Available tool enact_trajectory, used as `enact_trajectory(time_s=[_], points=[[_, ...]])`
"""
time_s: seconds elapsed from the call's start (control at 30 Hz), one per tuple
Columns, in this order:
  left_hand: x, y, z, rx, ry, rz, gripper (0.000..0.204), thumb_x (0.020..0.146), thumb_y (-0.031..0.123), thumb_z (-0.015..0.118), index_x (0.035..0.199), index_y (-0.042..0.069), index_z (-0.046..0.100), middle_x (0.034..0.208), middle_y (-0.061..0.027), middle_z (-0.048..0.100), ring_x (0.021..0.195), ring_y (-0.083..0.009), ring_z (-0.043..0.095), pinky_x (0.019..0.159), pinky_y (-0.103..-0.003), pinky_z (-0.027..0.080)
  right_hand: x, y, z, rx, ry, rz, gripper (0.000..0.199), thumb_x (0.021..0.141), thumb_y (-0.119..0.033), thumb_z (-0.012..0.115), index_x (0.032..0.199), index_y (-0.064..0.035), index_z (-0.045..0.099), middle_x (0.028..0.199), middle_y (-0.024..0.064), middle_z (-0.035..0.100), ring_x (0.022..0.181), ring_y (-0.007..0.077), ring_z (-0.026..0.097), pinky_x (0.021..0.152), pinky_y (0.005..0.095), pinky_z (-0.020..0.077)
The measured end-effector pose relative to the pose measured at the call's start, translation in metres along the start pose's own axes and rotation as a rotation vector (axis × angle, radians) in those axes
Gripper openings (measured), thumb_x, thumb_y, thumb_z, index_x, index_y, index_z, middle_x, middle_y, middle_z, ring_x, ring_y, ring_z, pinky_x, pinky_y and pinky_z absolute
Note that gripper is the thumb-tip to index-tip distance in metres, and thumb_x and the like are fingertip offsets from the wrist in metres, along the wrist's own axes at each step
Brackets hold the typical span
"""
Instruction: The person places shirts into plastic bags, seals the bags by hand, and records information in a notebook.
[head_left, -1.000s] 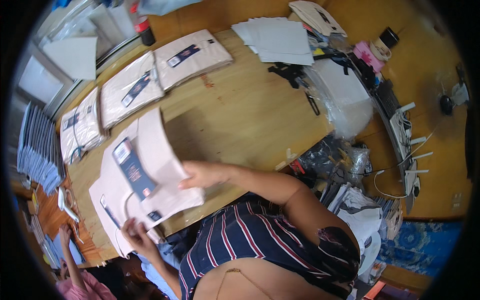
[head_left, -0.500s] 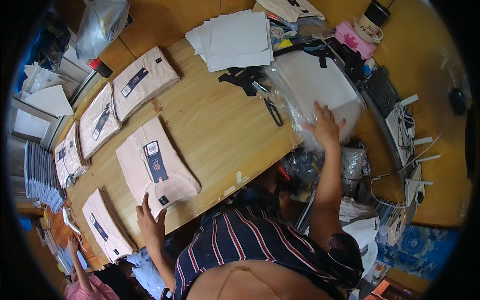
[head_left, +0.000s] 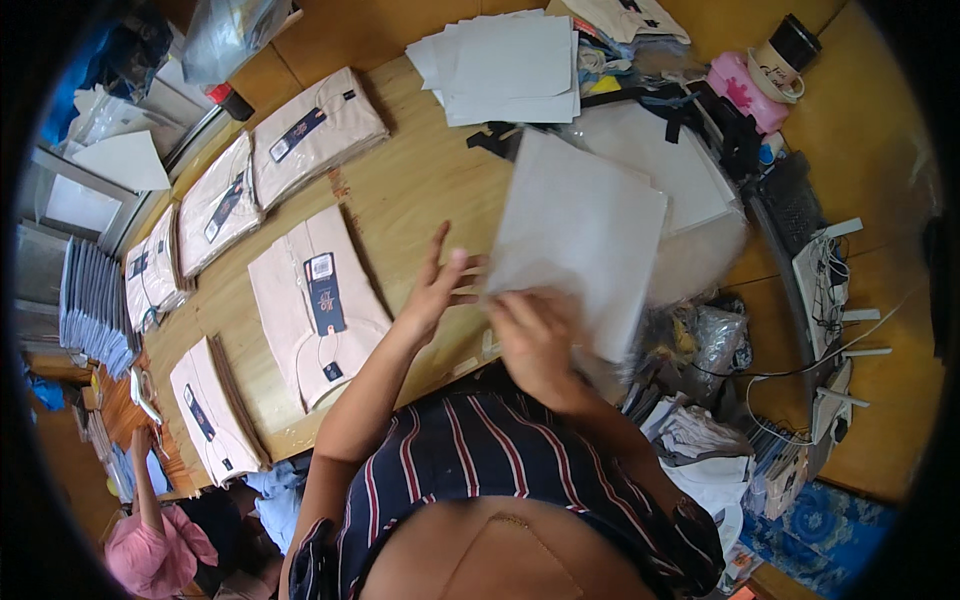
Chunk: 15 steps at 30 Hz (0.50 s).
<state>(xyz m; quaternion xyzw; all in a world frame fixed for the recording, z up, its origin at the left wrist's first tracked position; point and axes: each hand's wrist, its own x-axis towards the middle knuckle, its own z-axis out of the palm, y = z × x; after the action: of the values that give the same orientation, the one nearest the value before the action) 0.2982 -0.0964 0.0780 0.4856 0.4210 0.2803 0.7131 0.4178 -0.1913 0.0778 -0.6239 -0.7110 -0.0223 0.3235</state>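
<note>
My right hand (head_left: 535, 330) has its fingers closed on the near left corner of a translucent whitish plastic bag (head_left: 580, 230), lifted over the table's right end. Some blur covers those fingers. Just left of that corner is my left hand (head_left: 440, 280), open with fingers spread, its tips close to the bag's edge; whether they touch it I cannot tell. More plastic bags (head_left: 690, 185) lie stacked beyond. Left of my left forearm, a folded pale pink garment (head_left: 285, 285) with a dark hang tag (head_left: 325, 300) lies flat on the table.
Bagged pale garments (head_left: 312, 125) line the far left edge; a folded garment pile (head_left: 205, 410) lies at the near left. White sheets (head_left: 510, 70) are stacked at the back. A cup (head_left: 780, 60) and cables (head_left: 840, 265) stand right. Another person in pink (head_left: 155, 550) sits lower left.
My right hand has come left and nearer, bringing a plastic bag off the stack. My left hand has moved right from the folded garment to beside the bag.
</note>
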Motion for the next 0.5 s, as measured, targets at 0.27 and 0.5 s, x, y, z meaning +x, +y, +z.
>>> enact_trajectory(time_s=[0.27,0.5], points=[[0.031,-0.067,-0.051,0.215,0.437,0.116,0.042,0.076,-0.006,0.046,0.115,0.008,0.038,0.078,-0.0078,0.054,0.065,-0.0097,0.049,0.055,-0.021,0.041,-0.008,0.004,0.040,0.222,-0.056,0.142,0.029,0.073,-0.019,0.057,0.098,-0.0052,0.054,0.093,0.0101,0.054,0.087,0.0275,0.052,0.075,0.0348,0.0410],[0.024,-0.080,-0.063,-0.182,0.622,0.204,0.013,0.084,0.004,0.042,0.097,0.001,0.041,0.074,-0.0045,0.050,0.058,-0.0093,0.044,0.054,-0.020,0.039,-0.017,0.085,0.045,0.989,0.053,1.034,0.040,0.077,-0.014,0.059,0.112,0.0001,0.046,0.091,0.0080,0.056,0.080,0.0138,0.053,0.070,0.0253,0.0428]])
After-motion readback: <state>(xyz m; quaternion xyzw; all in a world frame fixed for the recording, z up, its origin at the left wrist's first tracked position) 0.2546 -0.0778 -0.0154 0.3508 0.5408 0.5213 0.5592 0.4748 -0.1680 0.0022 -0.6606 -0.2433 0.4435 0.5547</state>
